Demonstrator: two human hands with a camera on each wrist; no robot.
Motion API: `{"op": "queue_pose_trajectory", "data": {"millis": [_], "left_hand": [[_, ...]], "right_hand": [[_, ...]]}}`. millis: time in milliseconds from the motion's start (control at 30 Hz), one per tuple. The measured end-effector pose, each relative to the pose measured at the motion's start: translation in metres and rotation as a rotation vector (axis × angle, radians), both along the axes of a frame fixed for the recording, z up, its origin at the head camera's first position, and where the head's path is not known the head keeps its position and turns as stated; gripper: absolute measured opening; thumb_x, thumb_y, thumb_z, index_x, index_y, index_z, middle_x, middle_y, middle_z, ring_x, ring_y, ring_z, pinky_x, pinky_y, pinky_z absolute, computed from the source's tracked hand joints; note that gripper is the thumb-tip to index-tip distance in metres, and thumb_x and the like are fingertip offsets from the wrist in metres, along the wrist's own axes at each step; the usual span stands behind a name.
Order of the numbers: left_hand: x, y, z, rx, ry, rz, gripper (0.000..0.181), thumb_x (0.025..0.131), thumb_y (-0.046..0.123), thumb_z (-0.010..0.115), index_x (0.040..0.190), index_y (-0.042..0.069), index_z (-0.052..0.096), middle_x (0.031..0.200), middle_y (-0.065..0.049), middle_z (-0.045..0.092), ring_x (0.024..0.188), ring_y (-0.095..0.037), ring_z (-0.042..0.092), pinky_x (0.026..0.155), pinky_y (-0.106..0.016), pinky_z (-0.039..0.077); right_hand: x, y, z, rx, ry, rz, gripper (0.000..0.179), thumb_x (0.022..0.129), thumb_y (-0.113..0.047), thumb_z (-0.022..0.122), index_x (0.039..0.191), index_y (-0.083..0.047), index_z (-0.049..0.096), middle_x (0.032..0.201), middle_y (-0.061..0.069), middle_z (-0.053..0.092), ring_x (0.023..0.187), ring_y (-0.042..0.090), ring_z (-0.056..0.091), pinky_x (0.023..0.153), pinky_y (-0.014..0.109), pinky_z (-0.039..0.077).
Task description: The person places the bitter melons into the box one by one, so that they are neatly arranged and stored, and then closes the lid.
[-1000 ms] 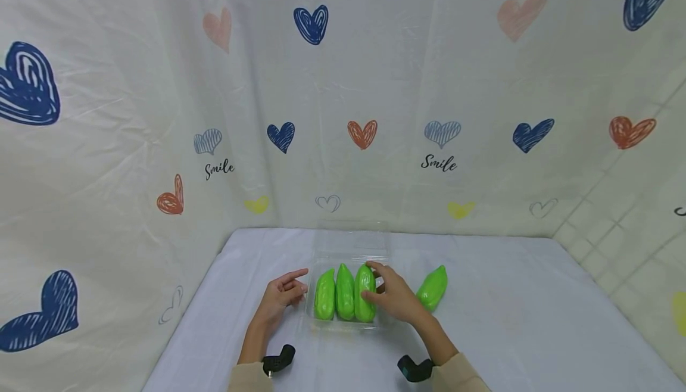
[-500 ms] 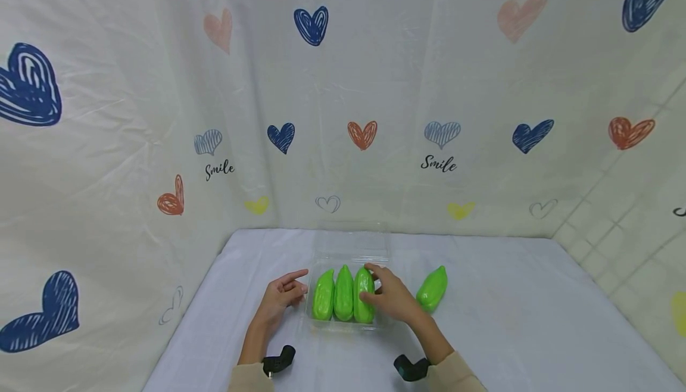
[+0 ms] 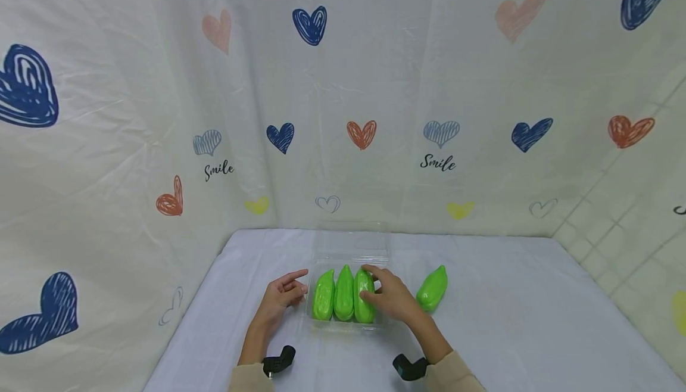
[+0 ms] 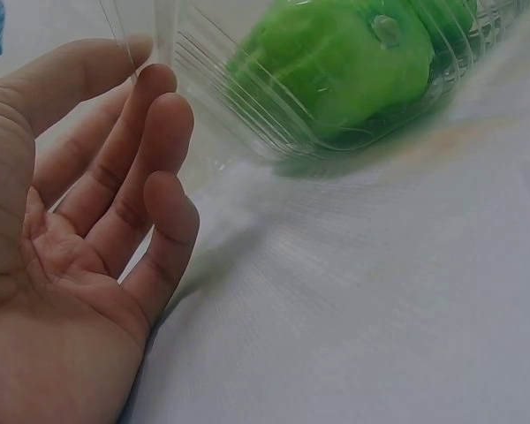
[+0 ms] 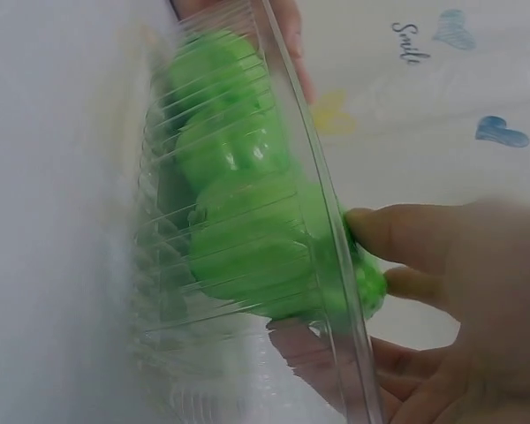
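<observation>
Three glossy green vegetables, pointed and lumpy like bitter melons, lie side by side in a clear plastic clamshell box (image 3: 343, 326). My right hand (image 3: 393, 296) holds the rightmost vegetable (image 3: 364, 308), with the thumb on its upper side and a finger near its pointed tip. In the right wrist view this vegetable (image 5: 256, 238) shows through the ribbed wall. My left hand (image 3: 282, 296) stays at the box's left side, fingers loosely bent, fingertips right at the clear wall. The left vegetable (image 3: 324, 296) and the middle vegetable (image 3: 344, 294) have no hand on them.
A fourth green vegetable (image 3: 432, 288) lies on the white-covered table (image 3: 514, 320), right of the box and beyond my right forearm. The box's clear lid (image 3: 351, 243) stands open toward the back. A curtain (image 3: 375, 82) printed with hearts hangs behind the table.
My right hand has shifted slightly left with the rightmost vegetable, and the three vegetables in the box have moved a little left. My left hand stays in place.
</observation>
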State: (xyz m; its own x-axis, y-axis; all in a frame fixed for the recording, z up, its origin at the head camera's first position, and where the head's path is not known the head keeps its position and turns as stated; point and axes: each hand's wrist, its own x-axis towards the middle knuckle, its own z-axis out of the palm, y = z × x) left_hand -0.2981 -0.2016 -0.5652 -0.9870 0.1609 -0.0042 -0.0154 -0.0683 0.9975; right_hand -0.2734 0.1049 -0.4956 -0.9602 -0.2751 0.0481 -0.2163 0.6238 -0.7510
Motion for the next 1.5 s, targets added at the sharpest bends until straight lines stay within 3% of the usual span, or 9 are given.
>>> {"op": "queue_pose_trajectory", "data": {"millis": [333, 533, 733, 1267, 1500], "left_hand": [[0.0002, -0.0001, 0.0008, -0.001, -0.006, 0.004, 0.059, 0.088, 0.017, 0.079, 0.142, 0.004, 0.059, 0.083, 0.007, 0.07, 0.071, -0.009, 0.061, 0.065, -0.025, 0.046], [0.0007, 0.0006, 0.0023, -0.005, -0.013, 0.009, 0.059, 0.089, 0.017, 0.079, 0.143, 0.003, 0.058, 0.083, 0.006, 0.07, 0.07, -0.01, 0.061, 0.065, -0.025, 0.046], [0.0011, 0.0012, 0.0027, 0.0, -0.008, 0.01, 0.058, 0.088, 0.017, 0.079, 0.141, 0.005, 0.06, 0.083, 0.006, 0.07, 0.07, -0.009, 0.061, 0.064, -0.025, 0.046], [0.0012, 0.0019, 0.0021, 0.002, -0.009, 0.007, 0.062, 0.089, 0.016, 0.078, 0.145, 0.001, 0.055, 0.082, 0.007, 0.07, 0.071, -0.01, 0.061, 0.065, -0.024, 0.046], [0.0, 0.0009, 0.001, -0.016, -0.003, 0.009, 0.06, 0.09, 0.016, 0.078, 0.144, 0.002, 0.056, 0.083, 0.007, 0.07, 0.071, -0.01, 0.061, 0.066, -0.025, 0.047]], "right_hand": [[-0.0024, 0.0008, -0.0023, 0.03, 0.018, 0.035, 0.057, 0.092, -0.018, 0.075, 0.146, -0.012, 0.055, 0.126, 0.019, 0.062, 0.102, 0.034, 0.07, 0.074, 0.042, 0.058], [-0.0005, 0.0024, 0.0, 0.058, -0.02, 0.059, 0.076, 0.083, -0.022, 0.086, 0.149, -0.01, 0.051, 0.133, 0.02, 0.059, 0.108, 0.037, 0.068, 0.08, 0.045, 0.059], [-0.0025, 0.0053, -0.0006, 0.064, -0.044, 0.117, 0.092, 0.075, -0.016, 0.091, 0.153, -0.006, 0.044, 0.144, 0.024, 0.047, 0.11, 0.036, 0.067, 0.085, 0.046, 0.058], [-0.0014, 0.0067, 0.0004, 0.119, -0.027, 0.169, 0.08, 0.079, -0.017, 0.088, 0.147, 0.001, 0.05, 0.145, 0.021, 0.052, 0.104, 0.033, 0.068, 0.086, 0.047, 0.057], [-0.0014, 0.0069, 0.0006, 0.131, -0.009, 0.182, 0.078, 0.081, -0.017, 0.087, 0.146, 0.002, 0.05, 0.145, 0.023, 0.052, 0.114, 0.039, 0.065, 0.091, 0.051, 0.056]]}}
